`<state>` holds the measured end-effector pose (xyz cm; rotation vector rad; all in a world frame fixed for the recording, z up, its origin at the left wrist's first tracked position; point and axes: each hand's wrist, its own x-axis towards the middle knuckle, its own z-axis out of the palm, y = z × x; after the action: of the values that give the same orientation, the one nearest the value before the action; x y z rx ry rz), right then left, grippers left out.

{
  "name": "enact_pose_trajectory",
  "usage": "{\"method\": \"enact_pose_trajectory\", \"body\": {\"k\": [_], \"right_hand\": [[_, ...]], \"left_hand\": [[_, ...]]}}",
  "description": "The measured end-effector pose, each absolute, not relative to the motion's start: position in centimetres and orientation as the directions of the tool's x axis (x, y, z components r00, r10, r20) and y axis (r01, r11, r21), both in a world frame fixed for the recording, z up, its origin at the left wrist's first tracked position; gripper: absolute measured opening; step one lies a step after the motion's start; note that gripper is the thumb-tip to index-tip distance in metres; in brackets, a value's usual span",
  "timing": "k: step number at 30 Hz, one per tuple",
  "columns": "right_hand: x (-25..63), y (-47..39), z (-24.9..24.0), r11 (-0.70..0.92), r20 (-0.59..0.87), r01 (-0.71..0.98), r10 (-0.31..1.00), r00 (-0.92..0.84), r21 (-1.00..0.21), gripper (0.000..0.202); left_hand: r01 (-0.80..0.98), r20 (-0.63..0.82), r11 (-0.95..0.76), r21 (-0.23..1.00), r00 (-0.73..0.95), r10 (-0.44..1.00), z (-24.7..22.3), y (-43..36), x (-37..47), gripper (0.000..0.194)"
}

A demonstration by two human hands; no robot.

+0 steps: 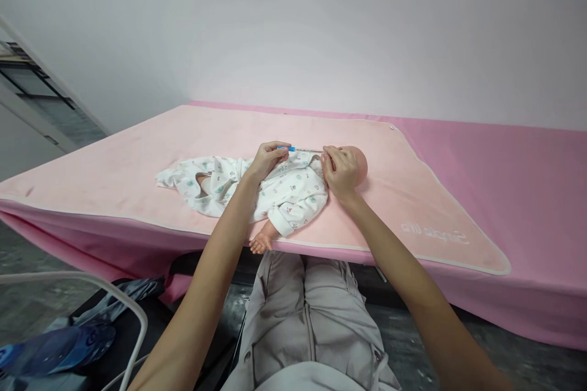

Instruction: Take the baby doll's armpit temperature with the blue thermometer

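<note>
A baby doll (293,195) in white printed clothes lies on its back, its head (361,165) to the right and its legs to the left. Above its chest, a thin rod with a blue end (291,148) runs level between my hands; its exact kind is too small to tell. My left hand (269,159) pinches the blue end. At the other end of the rod, my right hand (340,170) has its fingers closed beside the doll's head, partly covering the face. One bare doll hand (262,243) hangs at the table's near edge.
A peach mat (114,165) lies over a pink cloth (527,195) on the table, against a white wall (321,49). At lower left are a curved white metal bar (123,296) and a blue plastic bottle (59,348) on a dark seat.
</note>
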<state>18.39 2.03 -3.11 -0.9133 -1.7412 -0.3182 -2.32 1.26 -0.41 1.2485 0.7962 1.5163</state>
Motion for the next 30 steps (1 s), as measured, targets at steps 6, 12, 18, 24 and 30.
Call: {"method": "enact_pose_trajectory", "body": {"k": [6, 12, 18, 24, 30], "right_hand": [[18.5, 1.6, -2.8, 0.669, 0.897, 0.712, 0.423, -0.129, -0.213, 0.028], [18.5, 1.2, -2.6, 0.656, 0.873, 0.717, 0.467, -0.143, -0.234, 0.029], [18.9, 0.5, -1.6, 0.689, 0.910, 0.698, 0.393, -0.134, -0.194, 0.028], [22.6, -5.0, -1.2, 0.618, 0.927, 0.739, 0.373, 0.024, -0.268, 0.023], [25.6, -12.9, -5.2, 0.346, 0.869, 0.866, 0.461, 0.178, -0.361, 0.018]], "left_hand": [[-0.227, 0.318, -0.304, 0.925, 0.025, 0.948, -0.5, 1.2, -2.5, 0.023], [-0.140, 0.307, -0.296, 0.945, 0.062, 0.950, -0.7, 1.2, -2.7, 0.041], [-0.170, 0.322, -0.313, 0.934, 0.027, 0.946, -0.9, 1.9, -2.3, 0.055], [0.123, 0.320, -0.332, 0.935, 0.107, 0.941, -1.1, 1.9, -1.6, 0.042], [0.241, 0.331, -0.392, 0.888, 0.256, 0.908, -1.1, 1.4, -1.3, 0.027]]}}
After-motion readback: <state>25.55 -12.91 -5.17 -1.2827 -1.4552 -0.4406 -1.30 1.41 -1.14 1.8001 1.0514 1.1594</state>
